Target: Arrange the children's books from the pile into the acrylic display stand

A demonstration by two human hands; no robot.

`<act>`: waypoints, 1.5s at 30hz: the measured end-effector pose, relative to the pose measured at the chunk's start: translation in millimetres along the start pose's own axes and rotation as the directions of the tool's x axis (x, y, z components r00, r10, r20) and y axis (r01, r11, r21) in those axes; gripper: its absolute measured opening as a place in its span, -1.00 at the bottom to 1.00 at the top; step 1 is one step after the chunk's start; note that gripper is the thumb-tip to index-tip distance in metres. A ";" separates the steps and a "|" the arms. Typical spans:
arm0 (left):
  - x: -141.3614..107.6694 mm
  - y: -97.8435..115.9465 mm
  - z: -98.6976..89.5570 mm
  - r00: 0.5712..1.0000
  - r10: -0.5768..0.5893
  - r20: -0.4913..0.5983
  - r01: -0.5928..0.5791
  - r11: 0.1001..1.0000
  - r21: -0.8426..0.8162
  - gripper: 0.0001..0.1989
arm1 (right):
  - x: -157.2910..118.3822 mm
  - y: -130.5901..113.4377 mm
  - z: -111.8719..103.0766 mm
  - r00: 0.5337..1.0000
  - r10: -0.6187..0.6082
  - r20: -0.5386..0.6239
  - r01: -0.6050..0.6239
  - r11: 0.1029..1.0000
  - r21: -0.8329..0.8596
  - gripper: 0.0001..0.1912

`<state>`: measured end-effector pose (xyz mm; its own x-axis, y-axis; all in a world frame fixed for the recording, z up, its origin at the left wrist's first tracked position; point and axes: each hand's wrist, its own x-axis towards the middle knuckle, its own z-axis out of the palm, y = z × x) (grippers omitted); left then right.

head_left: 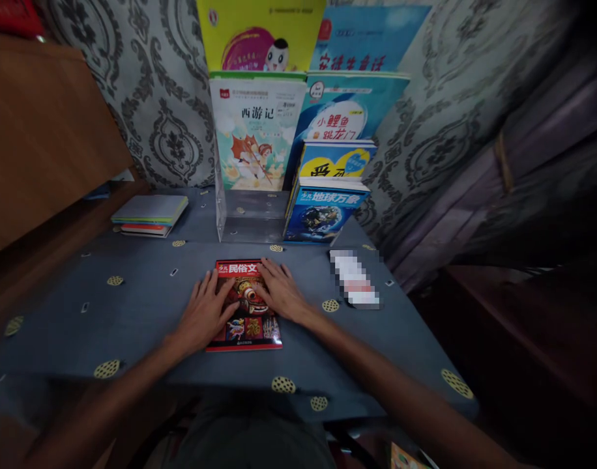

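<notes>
A red-covered book [254, 327] with a colourful mask picture lies closed on the table in front of me. Across its left side rests my left hand [208, 309], fingers spread and the thumb reaching onto the cover. My right hand [282, 290] lies over the upper right part of the cover, its fingers stretched out and hiding some of the title. Neither hand grips the book; both lie on it. Behind it stands a clear acrylic book rack [252, 228], with a blue book showing a globe [322, 212] at its lower right and a white-covered book [258, 137] at its left.
Further books, one yellow-green [298, 39] and one light blue [357, 85], stand higher in the rack. A small stack of books [152, 212] lies back left. A blurred-out phone-like object [354, 280] lies right on the patterned tablecloth [146, 312]. Curtains hang behind; a wooden panel [44, 130] stands left.
</notes>
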<state>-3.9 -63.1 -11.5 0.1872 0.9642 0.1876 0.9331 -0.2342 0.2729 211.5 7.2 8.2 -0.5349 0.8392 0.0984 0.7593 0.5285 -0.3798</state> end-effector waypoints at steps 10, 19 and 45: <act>4.4 0.8 4.5 0.982 -0.152 -0.116 0.083 0.886 -0.456 -0.50 | -25.9 -8.5 41.0 0.971 0.015 -0.238 -0.004 0.999 0.045 -0.46; 30.1 9.3 -1.5 0.814 -0.451 0.365 0.323 -0.170 -0.931 -0.49 | -29.6 6.7 61.6 0.922 0.083 -0.379 0.023 0.963 0.267 -0.34; 53.2 22.7 -40.4 0.866 -0.495 -0.072 0.116 0.340 -0.933 -0.22 | -25.1 -8.4 8.4 0.843 0.194 -0.502 0.159 0.801 0.577 -0.74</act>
<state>14.8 -22.1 42.8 -0.3219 0.9419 0.0956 0.0521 -0.0832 0.9952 215.4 -19.4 1.2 -0.1171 0.8743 0.4711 0.3097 0.4828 -0.8191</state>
